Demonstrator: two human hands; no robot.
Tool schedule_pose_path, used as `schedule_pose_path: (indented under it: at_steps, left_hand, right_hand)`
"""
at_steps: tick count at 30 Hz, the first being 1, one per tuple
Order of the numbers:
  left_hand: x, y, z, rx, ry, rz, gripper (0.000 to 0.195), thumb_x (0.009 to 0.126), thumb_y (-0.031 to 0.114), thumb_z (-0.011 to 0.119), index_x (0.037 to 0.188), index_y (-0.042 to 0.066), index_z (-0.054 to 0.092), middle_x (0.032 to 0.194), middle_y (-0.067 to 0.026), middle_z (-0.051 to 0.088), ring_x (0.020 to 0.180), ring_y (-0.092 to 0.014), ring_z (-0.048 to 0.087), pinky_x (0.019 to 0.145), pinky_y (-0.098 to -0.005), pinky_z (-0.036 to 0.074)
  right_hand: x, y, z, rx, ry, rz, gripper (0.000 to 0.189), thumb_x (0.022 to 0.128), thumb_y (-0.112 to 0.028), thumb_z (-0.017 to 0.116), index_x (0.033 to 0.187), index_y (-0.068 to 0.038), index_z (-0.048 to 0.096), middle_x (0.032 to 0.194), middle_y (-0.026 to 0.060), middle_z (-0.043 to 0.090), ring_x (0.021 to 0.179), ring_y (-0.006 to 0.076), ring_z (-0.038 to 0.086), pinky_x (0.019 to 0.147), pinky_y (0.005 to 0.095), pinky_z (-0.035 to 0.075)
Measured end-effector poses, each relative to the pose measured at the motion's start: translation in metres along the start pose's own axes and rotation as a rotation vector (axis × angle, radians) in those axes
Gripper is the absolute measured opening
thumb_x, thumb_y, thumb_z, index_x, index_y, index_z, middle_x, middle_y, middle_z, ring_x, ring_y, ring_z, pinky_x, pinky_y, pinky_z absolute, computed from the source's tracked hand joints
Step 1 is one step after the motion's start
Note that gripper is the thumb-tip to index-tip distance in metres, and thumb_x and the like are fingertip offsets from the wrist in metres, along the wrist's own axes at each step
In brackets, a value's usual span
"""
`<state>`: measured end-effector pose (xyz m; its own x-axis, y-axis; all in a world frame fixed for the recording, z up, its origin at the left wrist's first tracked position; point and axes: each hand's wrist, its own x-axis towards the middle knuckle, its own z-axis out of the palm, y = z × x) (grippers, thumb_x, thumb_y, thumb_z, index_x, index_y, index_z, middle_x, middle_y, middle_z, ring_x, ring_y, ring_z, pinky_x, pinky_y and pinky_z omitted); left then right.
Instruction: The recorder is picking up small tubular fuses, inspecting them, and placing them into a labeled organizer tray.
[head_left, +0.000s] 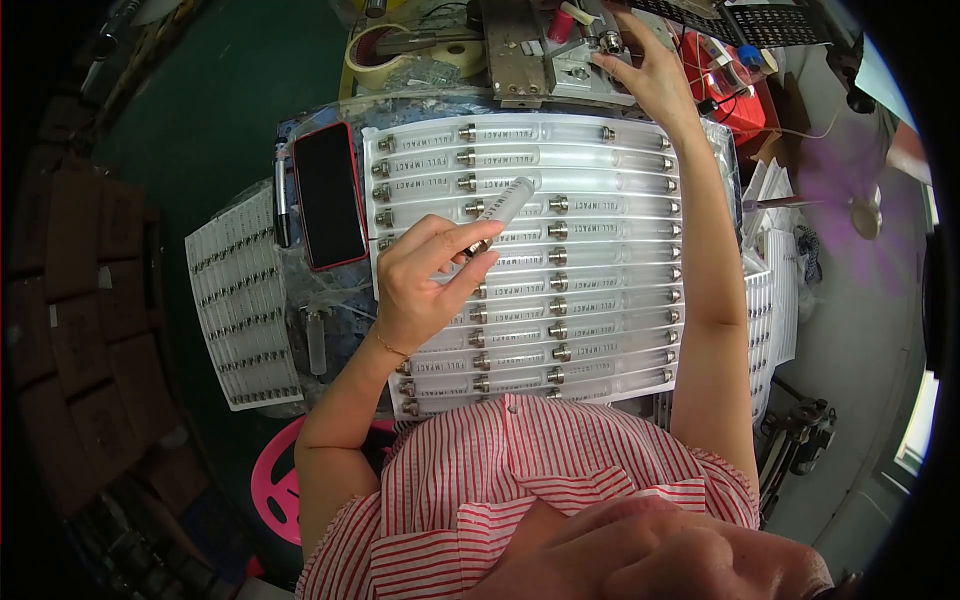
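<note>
My left hand (427, 274) pinches a clear tube (510, 204) by its metal end, between thumb and fingers. The tube is tilted, its far end up and to the right, and it bears printing. Beneath it lies a white tray (679, 300) with rows of similar tubes (592, 202), each with a metal fitting. My right hand (652, 71) reaches to a metal fixture (574, 75) beyond the tray. Its thumb and fingers are around a shiny metal fitting (611, 43) there; whether they grip it is unclear.
A red-edged phone (328, 195) and a pen (282, 195) lie left of the tray. Another tray of tubes (240, 300) sits farther left, near a single loose tube (316, 343). Tape rolls (375, 56) lie at the back; a fan (862, 214) spins at right.
</note>
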<state>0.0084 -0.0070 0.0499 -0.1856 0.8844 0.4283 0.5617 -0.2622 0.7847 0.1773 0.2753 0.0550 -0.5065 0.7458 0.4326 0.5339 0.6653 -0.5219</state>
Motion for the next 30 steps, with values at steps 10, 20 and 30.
schedule_pose_path:
  at_steps: [10,20,30]
  left_hand:
    - [0.037,-0.019,0.015,0.010,-0.002,-0.084,0.025,0.079,0.012,0.068,0.104,0.010,0.067,0.074,-0.0109,0.066,0.057,-0.018,0.062,0.053,-0.0264,0.049]
    - [0.066,-0.051,0.098,0.408,-0.161,0.250,0.017,0.070,0.019,0.072,0.082,0.010,0.064,0.079,-0.0049,0.060,0.085,-0.023,0.058,0.071,-0.0339,0.049]
    - [0.041,-0.026,0.040,0.357,-0.132,0.439,0.014,0.077,0.018,0.067,0.086,0.007,0.066,0.084,-0.0056,0.063,0.080,-0.020,0.061,0.070,-0.0301,0.050]
  right_hand:
    - [-0.059,-0.002,-0.021,0.050,-0.114,-0.027,0.025,0.080,-0.020,0.066,0.103,-0.008,0.065,0.089,0.0112,0.067,0.078,0.0247,0.064,0.070,0.0326,0.050]
    - [-0.076,0.005,0.000,-0.320,-0.275,-0.111,0.023,0.068,-0.013,0.071,0.090,-0.007,0.065,0.082,0.0104,0.061,0.080,0.0296,0.060,0.069,0.0393,0.048]
    - [-0.095,-0.005,-0.036,0.159,-0.084,0.028,0.023,0.078,-0.006,0.067,0.100,-0.003,0.062,0.091,0.0084,0.064,0.072,0.0158,0.060,0.069,0.0269,0.049]
